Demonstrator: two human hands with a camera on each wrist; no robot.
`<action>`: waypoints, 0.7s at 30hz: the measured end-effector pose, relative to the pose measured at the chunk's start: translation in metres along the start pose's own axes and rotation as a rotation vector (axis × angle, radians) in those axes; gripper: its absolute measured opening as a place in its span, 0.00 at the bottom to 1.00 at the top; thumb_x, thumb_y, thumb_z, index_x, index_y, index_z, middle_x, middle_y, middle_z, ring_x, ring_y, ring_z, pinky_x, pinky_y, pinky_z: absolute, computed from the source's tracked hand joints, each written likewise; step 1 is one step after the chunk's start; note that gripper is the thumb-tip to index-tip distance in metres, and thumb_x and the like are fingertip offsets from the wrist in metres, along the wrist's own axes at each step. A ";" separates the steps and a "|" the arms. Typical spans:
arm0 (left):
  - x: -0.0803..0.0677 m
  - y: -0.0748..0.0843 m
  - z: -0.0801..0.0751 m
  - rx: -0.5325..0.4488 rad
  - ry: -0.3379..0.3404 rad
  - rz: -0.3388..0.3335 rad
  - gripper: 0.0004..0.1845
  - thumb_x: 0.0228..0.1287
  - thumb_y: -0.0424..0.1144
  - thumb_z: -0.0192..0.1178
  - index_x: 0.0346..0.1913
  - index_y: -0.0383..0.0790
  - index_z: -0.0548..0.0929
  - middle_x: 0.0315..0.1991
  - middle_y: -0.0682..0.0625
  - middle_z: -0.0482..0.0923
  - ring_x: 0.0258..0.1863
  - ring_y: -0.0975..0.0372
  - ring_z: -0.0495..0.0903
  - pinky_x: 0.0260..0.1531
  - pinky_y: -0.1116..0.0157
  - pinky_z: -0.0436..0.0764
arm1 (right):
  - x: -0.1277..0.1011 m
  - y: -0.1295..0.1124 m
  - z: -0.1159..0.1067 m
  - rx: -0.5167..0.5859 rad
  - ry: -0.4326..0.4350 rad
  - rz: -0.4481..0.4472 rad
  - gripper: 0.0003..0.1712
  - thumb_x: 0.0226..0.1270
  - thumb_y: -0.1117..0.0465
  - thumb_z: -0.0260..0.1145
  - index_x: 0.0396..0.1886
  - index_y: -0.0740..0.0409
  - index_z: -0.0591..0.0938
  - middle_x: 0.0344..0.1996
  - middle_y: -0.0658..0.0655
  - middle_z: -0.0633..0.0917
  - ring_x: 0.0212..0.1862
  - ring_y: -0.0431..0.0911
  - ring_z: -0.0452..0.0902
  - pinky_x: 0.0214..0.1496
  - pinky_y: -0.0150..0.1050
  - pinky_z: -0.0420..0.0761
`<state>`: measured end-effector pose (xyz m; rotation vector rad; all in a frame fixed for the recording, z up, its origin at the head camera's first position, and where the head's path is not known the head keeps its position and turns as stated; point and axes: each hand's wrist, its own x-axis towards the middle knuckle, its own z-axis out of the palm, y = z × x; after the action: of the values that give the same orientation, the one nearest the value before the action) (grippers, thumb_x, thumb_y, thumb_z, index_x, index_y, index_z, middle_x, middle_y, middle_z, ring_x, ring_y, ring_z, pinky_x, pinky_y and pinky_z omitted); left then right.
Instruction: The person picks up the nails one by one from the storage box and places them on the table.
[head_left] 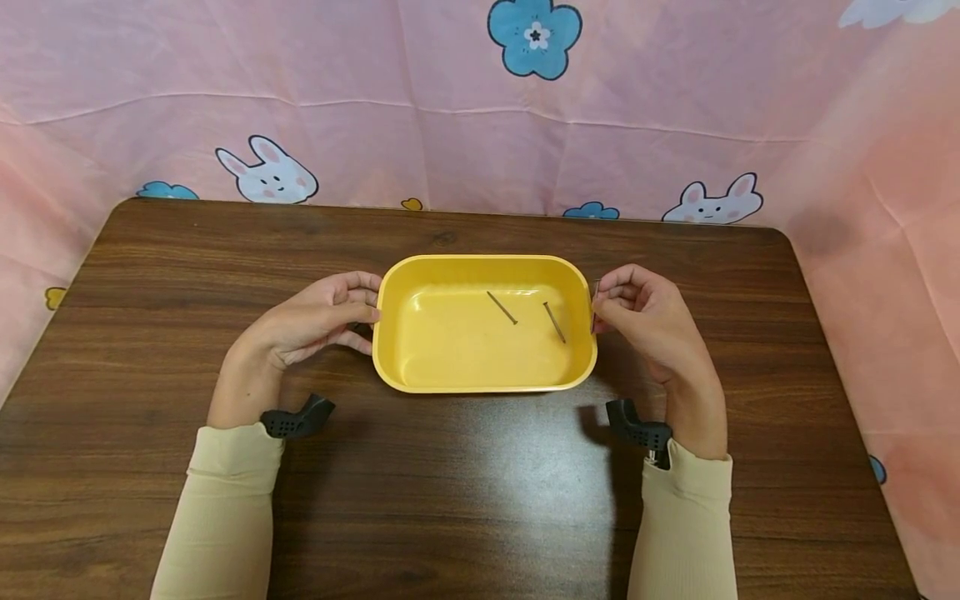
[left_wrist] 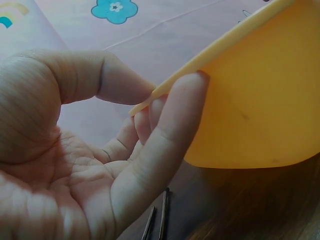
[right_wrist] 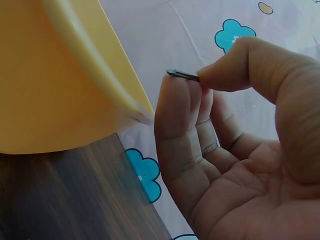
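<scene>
A yellow tray [head_left: 480,260] sits mid-table in the head view, with two dark nails [head_left: 502,307] [head_left: 554,322] lying inside it. My left hand [head_left: 367,304] pinches the tray's left rim, thumb above and fingers below; the left wrist view shows the left hand [left_wrist: 172,86] closed round that rim [left_wrist: 235,35]. Two more nails [left_wrist: 163,212] lie on the table under this hand. My right hand [head_left: 603,304] is just outside the tray's right rim. In the right wrist view the right hand [right_wrist: 192,80] pinches a thin nail [right_wrist: 181,75] between thumb and forefinger, beside the tray wall [right_wrist: 50,90].
The dark wooden table [head_left: 480,500] is backed and flanked by a pink cloth [head_left: 450,125] printed with rabbits and flowers. Black camera mounts [head_left: 296,419] [head_left: 637,429] sit on both wrists above beige sleeves.
</scene>
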<state>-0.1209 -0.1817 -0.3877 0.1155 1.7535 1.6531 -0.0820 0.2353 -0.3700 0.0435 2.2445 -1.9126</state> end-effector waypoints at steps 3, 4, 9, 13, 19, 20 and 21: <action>0.000 0.000 0.000 -0.007 -0.008 0.006 0.25 0.77 0.30 0.57 0.69 0.29 0.61 0.50 0.45 0.84 0.41 0.59 0.89 0.42 0.59 0.94 | 0.000 0.001 -0.001 0.002 0.004 0.000 0.06 0.72 0.71 0.65 0.44 0.63 0.77 0.32 0.50 0.84 0.31 0.45 0.84 0.40 0.39 0.93; 0.000 0.000 0.000 -0.010 -0.011 0.008 0.25 0.77 0.30 0.57 0.69 0.29 0.61 0.50 0.45 0.84 0.41 0.59 0.89 0.42 0.59 0.94 | 0.000 0.001 -0.001 0.001 0.004 0.001 0.06 0.72 0.70 0.65 0.44 0.63 0.77 0.32 0.50 0.84 0.31 0.45 0.84 0.40 0.39 0.93; -0.001 0.000 -0.001 -0.010 -0.016 0.014 0.25 0.76 0.30 0.57 0.69 0.28 0.60 0.50 0.45 0.84 0.41 0.59 0.89 0.42 0.59 0.94 | -0.001 0.000 -0.002 -0.005 0.006 0.013 0.06 0.72 0.71 0.65 0.44 0.64 0.77 0.32 0.49 0.84 0.31 0.43 0.84 0.41 0.39 0.92; -0.001 0.001 -0.001 -0.012 -0.013 0.011 0.25 0.76 0.30 0.57 0.68 0.29 0.61 0.50 0.45 0.84 0.40 0.59 0.89 0.41 0.59 0.94 | -0.001 -0.001 -0.004 -0.007 0.005 0.020 0.06 0.72 0.71 0.65 0.44 0.65 0.76 0.32 0.49 0.84 0.31 0.42 0.83 0.41 0.38 0.92; 0.000 0.001 -0.001 -0.015 -0.019 0.014 0.24 0.76 0.29 0.57 0.68 0.30 0.62 0.49 0.45 0.83 0.40 0.60 0.89 0.41 0.60 0.94 | -0.001 -0.001 -0.007 -0.041 0.009 0.041 0.07 0.73 0.70 0.65 0.46 0.65 0.76 0.32 0.48 0.83 0.31 0.41 0.82 0.40 0.37 0.92; 0.000 0.001 -0.001 -0.014 -0.020 0.014 0.24 0.76 0.29 0.57 0.68 0.30 0.62 0.49 0.45 0.83 0.40 0.60 0.89 0.41 0.60 0.94 | -0.001 -0.001 -0.007 -0.054 0.012 0.047 0.08 0.73 0.70 0.65 0.46 0.65 0.76 0.33 0.48 0.83 0.31 0.41 0.82 0.40 0.37 0.92; 0.000 0.001 -0.001 -0.011 -0.021 0.015 0.24 0.76 0.29 0.57 0.68 0.30 0.62 0.49 0.45 0.83 0.40 0.60 0.89 0.42 0.59 0.94 | -0.001 0.000 -0.008 -0.069 0.015 0.053 0.08 0.72 0.70 0.65 0.47 0.66 0.76 0.33 0.48 0.83 0.32 0.41 0.82 0.40 0.36 0.92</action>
<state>-0.1217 -0.1824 -0.3871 0.1406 1.7317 1.6669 -0.0816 0.2428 -0.3686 0.1068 2.2938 -1.8132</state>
